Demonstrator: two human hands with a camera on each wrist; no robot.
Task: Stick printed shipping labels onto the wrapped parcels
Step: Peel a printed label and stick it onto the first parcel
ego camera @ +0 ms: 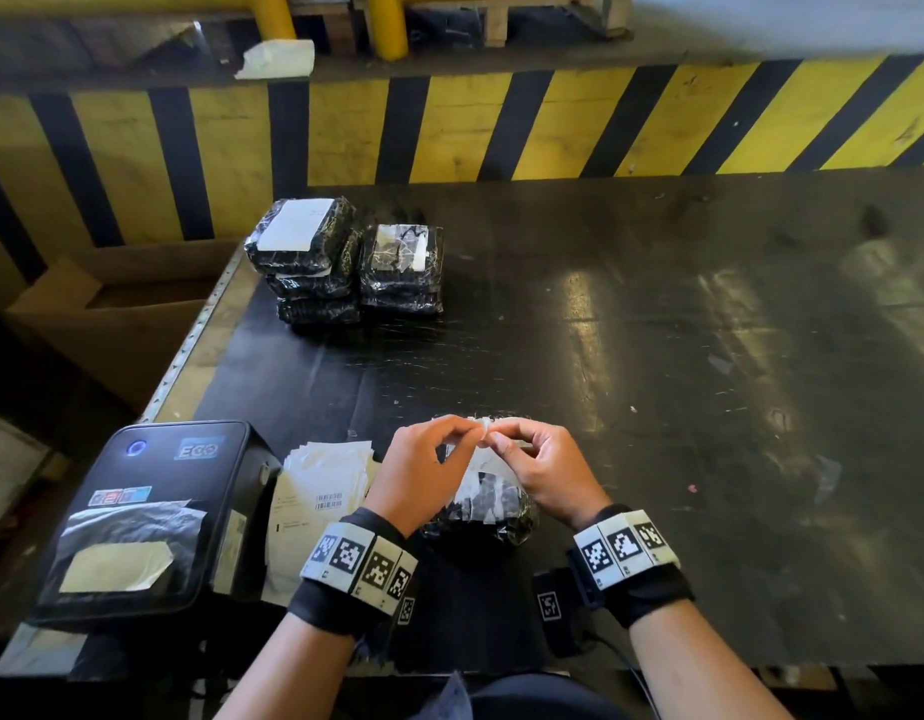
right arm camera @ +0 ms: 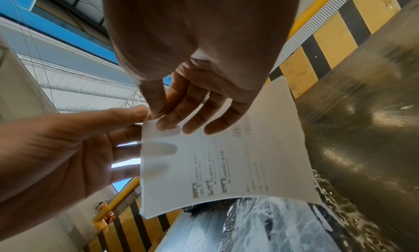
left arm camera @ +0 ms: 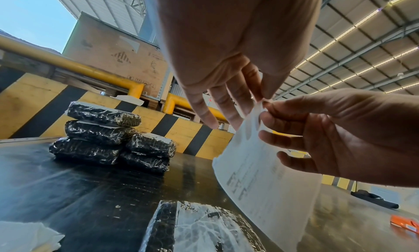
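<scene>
I hold a white printed shipping label upright over a black bubble-wrapped parcel lying at the table's near edge. My left hand and right hand both pinch the label's top corner, thumb against forefinger, close together. In the right wrist view the label curves above the parcel, with its print showing through the paper. Two stacks of wrapped parcels with labels on top stand at the far left of the table.
A black label printer sits at the near left, with a loose pile of printed labels beside it. An open cardboard box lies left of the table. A yellow-and-black striped barrier runs behind the dark table.
</scene>
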